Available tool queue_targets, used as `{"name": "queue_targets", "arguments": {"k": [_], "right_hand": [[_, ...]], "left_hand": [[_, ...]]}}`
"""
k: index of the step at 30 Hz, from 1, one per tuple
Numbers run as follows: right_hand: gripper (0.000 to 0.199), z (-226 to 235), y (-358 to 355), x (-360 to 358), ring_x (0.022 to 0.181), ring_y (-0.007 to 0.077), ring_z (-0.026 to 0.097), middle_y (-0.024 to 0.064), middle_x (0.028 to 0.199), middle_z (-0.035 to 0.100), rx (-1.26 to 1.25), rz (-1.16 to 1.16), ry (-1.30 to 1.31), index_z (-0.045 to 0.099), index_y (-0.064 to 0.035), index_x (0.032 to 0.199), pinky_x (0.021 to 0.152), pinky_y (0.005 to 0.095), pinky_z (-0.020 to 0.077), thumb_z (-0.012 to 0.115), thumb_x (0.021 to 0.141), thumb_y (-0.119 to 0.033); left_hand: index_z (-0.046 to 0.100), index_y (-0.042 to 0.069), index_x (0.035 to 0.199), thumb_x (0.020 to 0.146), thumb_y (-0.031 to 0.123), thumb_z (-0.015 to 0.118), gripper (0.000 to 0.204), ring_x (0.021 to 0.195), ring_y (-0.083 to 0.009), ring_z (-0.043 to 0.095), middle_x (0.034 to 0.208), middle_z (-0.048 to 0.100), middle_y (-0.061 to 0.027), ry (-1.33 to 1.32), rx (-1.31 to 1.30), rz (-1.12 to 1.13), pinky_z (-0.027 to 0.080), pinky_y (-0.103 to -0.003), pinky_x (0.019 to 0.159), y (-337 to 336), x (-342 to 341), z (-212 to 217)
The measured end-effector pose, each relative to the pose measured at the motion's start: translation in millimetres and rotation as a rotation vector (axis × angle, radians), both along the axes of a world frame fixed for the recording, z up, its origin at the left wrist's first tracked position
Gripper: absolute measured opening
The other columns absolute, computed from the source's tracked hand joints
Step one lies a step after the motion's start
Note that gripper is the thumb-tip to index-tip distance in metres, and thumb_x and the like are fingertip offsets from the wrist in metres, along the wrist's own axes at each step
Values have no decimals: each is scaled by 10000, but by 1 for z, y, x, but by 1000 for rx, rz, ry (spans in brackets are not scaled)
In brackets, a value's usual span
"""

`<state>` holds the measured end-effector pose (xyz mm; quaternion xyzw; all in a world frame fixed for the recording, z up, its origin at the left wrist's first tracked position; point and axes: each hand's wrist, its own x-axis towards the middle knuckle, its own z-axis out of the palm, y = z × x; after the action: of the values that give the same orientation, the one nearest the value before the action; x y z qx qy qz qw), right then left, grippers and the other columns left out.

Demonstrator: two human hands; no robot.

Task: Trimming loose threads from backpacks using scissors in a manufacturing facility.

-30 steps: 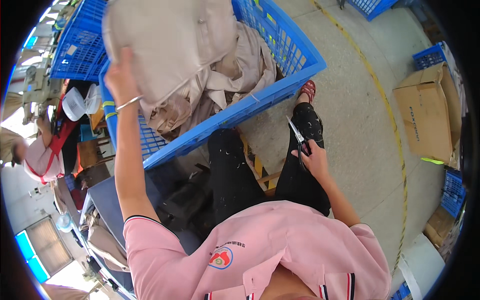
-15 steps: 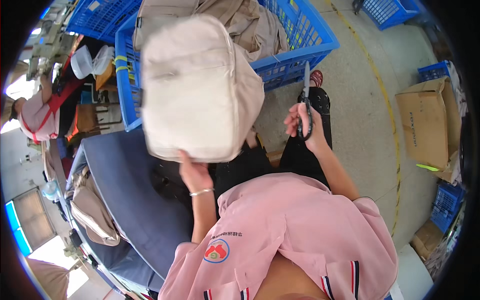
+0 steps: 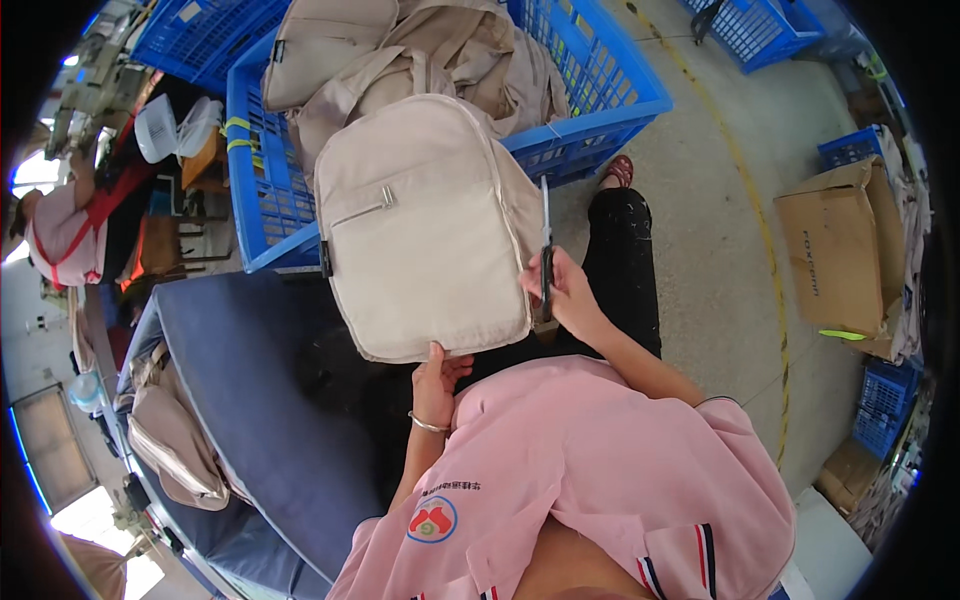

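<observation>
- Beige backpack (image 3: 425, 225) sits at frame centre, held up in the air over the person's lap, front pocket and zip facing the camera; lifted clear so the side seam is reachable.
- Left hand (image 3: 437, 380) at 6 o'clock of the backpack, fingers curled, pinching the bottom edge from below; it bears the weight and keeps the panel flat.
- Right hand (image 3: 560, 290) at 3 o'clock of the backpack, closed around the handles of scissors (image 3: 545, 245); blades point up along the right seam, touching or just beside it, probably at loose thread, too small to tell.
- Blue plastic crate (image 3: 610, 105) at 12 o'clock, behind the backpack, with more beige bags (image 3: 400, 40) piled in it; close by, within arm's reach.
- Dark blue padded surface (image 3: 235, 390) at 8 o'clock, beside the person's knee; another beige bag (image 3: 175, 445) hangs off its left edge.
- Floor is bare concrete with a yellow line (image 3: 745, 190) running at 2 o'clock.
- Cardboard box (image 3: 835, 250) at 3 o'clock, well apart; more blue crates at 1 and 4 o'clock.
- Another person in pink at 9 o'clock, at a sewing station.
</observation>
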<state>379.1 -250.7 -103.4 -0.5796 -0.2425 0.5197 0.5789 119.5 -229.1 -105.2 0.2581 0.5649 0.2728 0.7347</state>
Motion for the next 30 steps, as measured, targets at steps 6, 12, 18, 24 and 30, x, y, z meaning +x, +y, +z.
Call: {"name": "queue_targets", "arguments": {"k": [6,12,18,24,30], "right_hand": [[325,13,3,6,744,80,477,-12,833,506,-65,89,-394,523,-42,1026,681,229,421,778,842,-126],[306,-11,-5,29,814,77,476,-18,882,498,-2,84,-451,519,-10,1050,757,228,429,746,850,-52],[344,19,-8,65,856,104,483,26,916,534,-11,103,-444,521,8,1106,791,245,430,738,853,-74],[308,51,-11,88,786,173,561,118,876,584,26,232,-647,522,3,1102,742,293,477,636,816,9],[304,26,-20,106,729,220,541,144,845,579,22,96,-627,534,-3,1094,705,303,470,674,830,-63]], "left_hand": [[717,-30,918,1015,313,562,389,723,-158,655,845,721,-114,127,-66,-366,520,-278,683,14,-8,33],[724,-17,942,934,191,663,217,716,-112,627,814,712,-83,591,894,-288,490,-263,676,67,20,70],[709,49,1052,900,71,640,168,1102,-312,624,1104,705,-100,508,1504,-573,477,-366,960,157,118,102],[721,115,1075,937,151,598,189,1313,-268,492,1172,687,-40,396,1836,-1165,290,-440,1142,217,234,83],[715,113,944,844,189,689,129,966,-214,568,879,657,-25,323,1598,-1730,414,-364,903,252,278,83]]}}
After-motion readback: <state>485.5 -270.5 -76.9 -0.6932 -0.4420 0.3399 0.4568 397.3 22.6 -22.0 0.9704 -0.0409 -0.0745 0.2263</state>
